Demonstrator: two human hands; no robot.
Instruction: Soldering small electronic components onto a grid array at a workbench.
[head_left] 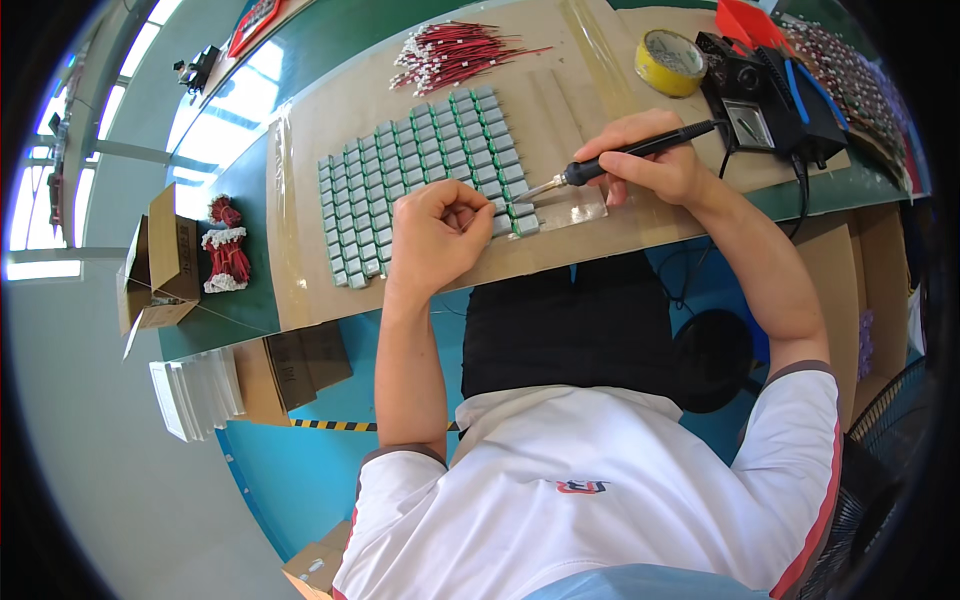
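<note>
My right hand (652,165) grips a black soldering iron (690,132) like a pen. Its metal tip points left and down at the near right corner of a grid of small grey modules on green circuit boards (420,150). Over the near edge of that grid, my left hand (437,235) is closed in a pinch close to the tip. Whatever lies between its fingertips is too small or hidden to make out. Whether the tip touches a board I cannot tell. Beyond the grid lies a pile of red wires with white connectors (445,58).
At the right stand a yellow tape roll (670,63) and a black soldering station (800,110), its cord hanging over the table edge. More wires with connectors (850,85) are heaped behind it. At the left are a bundle of red wires (228,260) and an open cardboard box (172,250).
</note>
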